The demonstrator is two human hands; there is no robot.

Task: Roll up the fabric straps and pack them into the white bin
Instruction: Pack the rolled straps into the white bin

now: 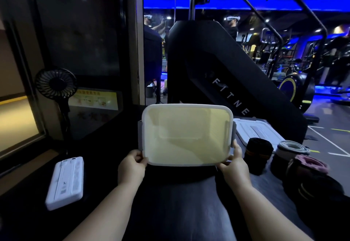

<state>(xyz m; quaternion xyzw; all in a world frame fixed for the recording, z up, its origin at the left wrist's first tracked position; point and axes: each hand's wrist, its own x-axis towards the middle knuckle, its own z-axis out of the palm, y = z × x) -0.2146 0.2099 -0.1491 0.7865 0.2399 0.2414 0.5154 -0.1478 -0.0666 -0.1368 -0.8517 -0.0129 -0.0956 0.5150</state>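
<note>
The white bin (186,106) is tilted up toward me, its inside empty and yellowish. My left hand (132,166) grips its near left corner and my right hand (234,163) grips its near right corner. To the right on the dark surface stand several rolled fabric straps: a black one with orange stripes (258,155), a grey and white one (291,148), a pink-topped one (308,165) and a black one with yellow stripes (314,191).
The bin's white lid (255,130) lies behind the rolls on the right. A white power bank (66,182) lies at the left, with a small black fan (56,85) behind it. A large black fitness machine (227,81) rises behind the bin.
</note>
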